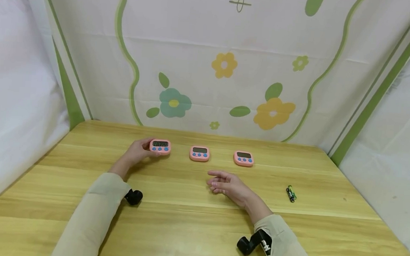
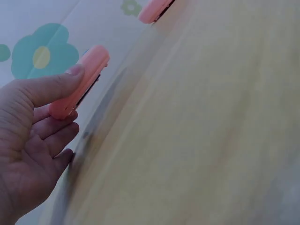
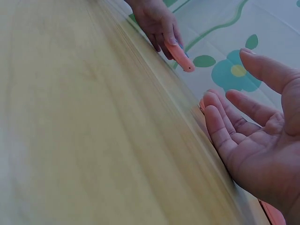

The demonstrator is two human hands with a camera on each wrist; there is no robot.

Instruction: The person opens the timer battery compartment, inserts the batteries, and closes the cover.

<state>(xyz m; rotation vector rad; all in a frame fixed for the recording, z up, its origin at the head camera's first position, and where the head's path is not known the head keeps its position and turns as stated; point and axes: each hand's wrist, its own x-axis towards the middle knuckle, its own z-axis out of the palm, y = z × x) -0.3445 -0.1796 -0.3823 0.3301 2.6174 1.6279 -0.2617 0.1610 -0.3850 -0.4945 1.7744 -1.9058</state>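
My left hand (image 1: 138, 152) pinches a pink digital timer (image 1: 160, 146) by its left side, thumb in front and fingers behind. Digits show on its screen above a row of blue buttons. In the left wrist view that timer (image 2: 80, 83) looks tilted between thumb and fingers. My right hand (image 1: 231, 188) holds nothing; its fingers are loosely bent over the table, palm turned inward. Just beyond it are a second pink timer (image 1: 199, 154) in the middle and a third pink timer (image 1: 243, 158) to the right, both with blank screens.
Several small green-and-black batteries (image 1: 291, 194) lie together on the right side of the wooden table (image 1: 183, 229). A white cloth with printed flowers (image 1: 226, 34) hangs behind the table's far edge. White cloth walls stand at both sides.
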